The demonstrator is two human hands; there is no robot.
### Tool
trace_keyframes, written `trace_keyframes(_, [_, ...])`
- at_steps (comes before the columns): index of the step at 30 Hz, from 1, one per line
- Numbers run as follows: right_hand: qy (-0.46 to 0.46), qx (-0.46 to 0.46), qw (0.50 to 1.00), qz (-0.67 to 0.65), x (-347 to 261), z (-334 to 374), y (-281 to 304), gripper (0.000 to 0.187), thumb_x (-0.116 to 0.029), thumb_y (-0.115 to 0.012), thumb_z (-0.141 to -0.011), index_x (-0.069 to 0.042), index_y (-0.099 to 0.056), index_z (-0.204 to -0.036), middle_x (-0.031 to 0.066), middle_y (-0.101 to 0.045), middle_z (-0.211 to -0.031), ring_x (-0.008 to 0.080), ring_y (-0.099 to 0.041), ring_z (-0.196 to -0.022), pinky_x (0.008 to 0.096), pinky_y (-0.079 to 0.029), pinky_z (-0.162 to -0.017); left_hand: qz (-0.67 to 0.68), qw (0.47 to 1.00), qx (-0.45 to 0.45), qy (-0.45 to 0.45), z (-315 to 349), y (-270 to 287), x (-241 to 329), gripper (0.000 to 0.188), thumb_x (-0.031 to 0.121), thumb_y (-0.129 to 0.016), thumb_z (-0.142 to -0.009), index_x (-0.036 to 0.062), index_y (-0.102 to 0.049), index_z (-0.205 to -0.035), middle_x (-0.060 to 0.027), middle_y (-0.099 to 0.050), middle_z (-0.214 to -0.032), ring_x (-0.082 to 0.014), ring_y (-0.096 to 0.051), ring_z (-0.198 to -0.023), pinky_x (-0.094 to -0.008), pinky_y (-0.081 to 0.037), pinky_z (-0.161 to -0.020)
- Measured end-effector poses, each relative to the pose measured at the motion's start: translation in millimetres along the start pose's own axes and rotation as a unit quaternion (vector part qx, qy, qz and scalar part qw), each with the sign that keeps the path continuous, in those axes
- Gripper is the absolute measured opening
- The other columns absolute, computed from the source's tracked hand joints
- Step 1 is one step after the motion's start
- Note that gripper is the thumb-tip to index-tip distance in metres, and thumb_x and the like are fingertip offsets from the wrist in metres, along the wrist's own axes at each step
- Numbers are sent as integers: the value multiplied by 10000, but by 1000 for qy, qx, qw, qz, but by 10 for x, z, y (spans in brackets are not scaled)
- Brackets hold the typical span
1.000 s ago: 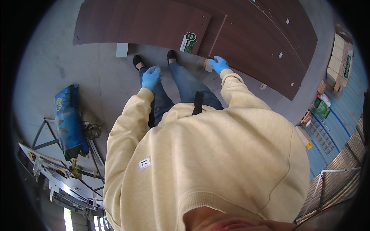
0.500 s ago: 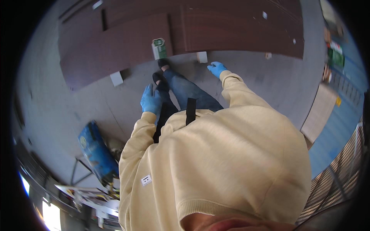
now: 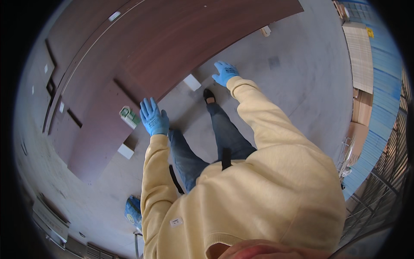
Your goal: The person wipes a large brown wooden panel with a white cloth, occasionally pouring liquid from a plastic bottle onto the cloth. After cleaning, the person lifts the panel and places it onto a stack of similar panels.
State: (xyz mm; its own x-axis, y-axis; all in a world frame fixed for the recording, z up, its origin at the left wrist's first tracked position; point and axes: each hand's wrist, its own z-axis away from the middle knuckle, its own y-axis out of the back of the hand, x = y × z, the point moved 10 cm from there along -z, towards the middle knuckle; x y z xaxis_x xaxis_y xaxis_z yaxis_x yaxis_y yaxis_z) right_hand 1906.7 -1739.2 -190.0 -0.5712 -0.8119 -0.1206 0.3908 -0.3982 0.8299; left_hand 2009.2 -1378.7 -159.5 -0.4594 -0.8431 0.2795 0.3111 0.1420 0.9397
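Note:
Both my hands wear blue gloves and hold nothing. My left hand [image 3: 155,120] is stretched out with its fingers spread, just right of a small green and white carton [image 3: 130,117] on the dark reddish-brown panels [image 3: 159,47]. Farther off and to the right, my right hand [image 3: 225,74] is open, fingers apart, above the grey floor near the panels' front edge. Between the two hands a white block [image 3: 192,82] sits at that edge. Another white block [image 3: 126,151] is at the panel edge below the carton.
On the right, light wooden boards [image 3: 359,56] lie on a blue surface [image 3: 384,82]. A small pale block [image 3: 265,31] sits by the panels' far right edge. A blue bag [image 3: 133,211] stands beside my left sleeve. My shoe [image 3: 208,96] is on the grey floor [image 3: 302,77].
My view has turned, and the panels now slant across the upper left. My left hand has reached forward and spread its fingers. My right arm is extended farther; my legs have stepped apart.

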Motion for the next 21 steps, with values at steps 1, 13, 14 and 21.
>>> trace_keyframes(1, [10, 17, 1000, 24, 88, -132, 74, 743, -416, -735, -893, -117, -476, -1522, 121, -439, -1616, 304, -421, -1472, 505, -365, -1181, -13, 1000, -3, 0, -108, -100, 75, 855, 235, -734, -857, 95, -359, -1613, -198, -314, -1682, -401, -282, -1556, -523, -234, -1266])
trace_keyframes(13, [169, 130, 952, 218, 840, -1707, 81, 1103, -564, -818, -779, -115, -296, -1642, 163, -226, -1722, 379, -245, -1571, 537, -215, -1268, -144, 982, -72, 98, -986, -1256, 215, 1057, 356, -793, -850, -14, -195, -1639, -242, -208, -1709, -409, -192, -1590, -496, -182, -1292])
trace_keyframes(14, [172, 131, 950, 226, 834, -1733, 13, 1103, -569, -817, -780, -116, -297, -1642, 166, -223, -1722, 381, -244, -1571, 538, -208, -1270, -159, 979, -77, 100, -1000, -1304, 215, 1061, 358, -794, -850, -22, -193, -1637, -248, -207, -1707, -410, -190, -1590, -496, -179, -1294])
trace_keyframes(21, [199, 223, 934, 193, 966, -1820, -169, 1092, -536, -841, -772, -98, -310, -1620, 177, -198, -1724, 396, -246, -1569, 523, -214, -1276, -235, 960, -93, 118, -997, -1651, 117, 1013, 409, -716, -948, -49, -135, -1640, -295, -166, -1702, -460, -227, -1566, -518, -221, -1284])
